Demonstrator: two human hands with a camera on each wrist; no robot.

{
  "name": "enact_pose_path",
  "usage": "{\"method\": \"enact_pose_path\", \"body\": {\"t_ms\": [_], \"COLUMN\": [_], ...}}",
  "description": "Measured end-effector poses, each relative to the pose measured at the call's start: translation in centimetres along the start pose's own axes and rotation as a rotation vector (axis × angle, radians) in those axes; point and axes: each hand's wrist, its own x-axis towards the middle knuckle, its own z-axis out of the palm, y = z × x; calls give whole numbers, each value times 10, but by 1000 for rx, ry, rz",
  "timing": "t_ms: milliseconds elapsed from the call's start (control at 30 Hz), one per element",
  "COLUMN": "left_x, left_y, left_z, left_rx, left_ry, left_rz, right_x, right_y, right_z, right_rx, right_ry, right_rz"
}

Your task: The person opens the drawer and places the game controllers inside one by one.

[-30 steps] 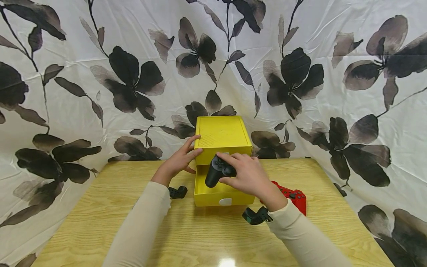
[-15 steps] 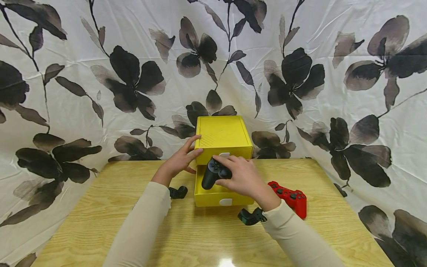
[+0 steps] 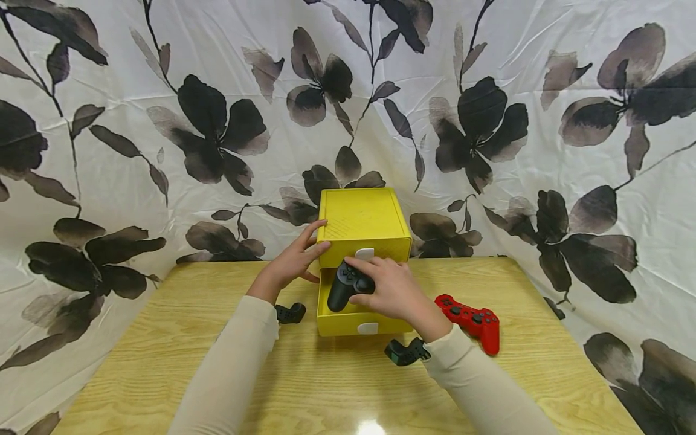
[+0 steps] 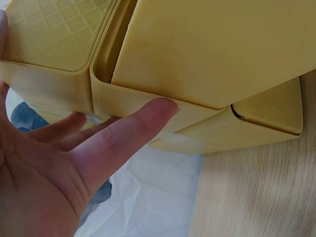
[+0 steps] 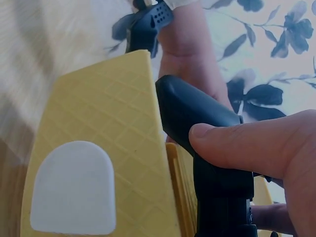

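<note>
A black game controller (image 3: 341, 289) is gripped by my right hand (image 3: 394, 289), thumb on one side and fingers on the other. It hangs tilted over the pulled-out lower drawer (image 3: 342, 326) of a small yellow drawer unit (image 3: 364, 214). In the right wrist view, one handle of the controller (image 5: 197, 111) is close behind the patterned drawer front (image 5: 113, 108); whether they touch cannot be told. My left hand (image 3: 288, 266) rests against the unit's left side, fingers extended. The left wrist view has its thumb (image 4: 133, 126) lying along the yellow side wall.
To the right, a red game controller (image 3: 473, 320) lies on the wooden table (image 3: 304, 386). White tabs mark the upper drawer (image 3: 342, 251) and the lower one. Floral fabric (image 3: 348, 121) hangs behind the table. Each wrist wears a black camera mount (image 3: 406, 352).
My right hand has shifted left and slightly down with the black controller, uncovering more of the red controller and the upper tab. My left hand has stayed against the drawer unit.
</note>
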Motion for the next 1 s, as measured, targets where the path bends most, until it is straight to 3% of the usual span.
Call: {"method": "enact_pose_path", "body": {"t_ms": [1000], "left_x": [2], "left_y": [-5], "left_z": [-1], "left_rx": [-9], "left_ry": [6], "left_rz": [15], "right_x": [7], "right_y": [2], "right_z": [16], "right_rx": [5], "right_ry": [-109], "right_rz": [19]}}
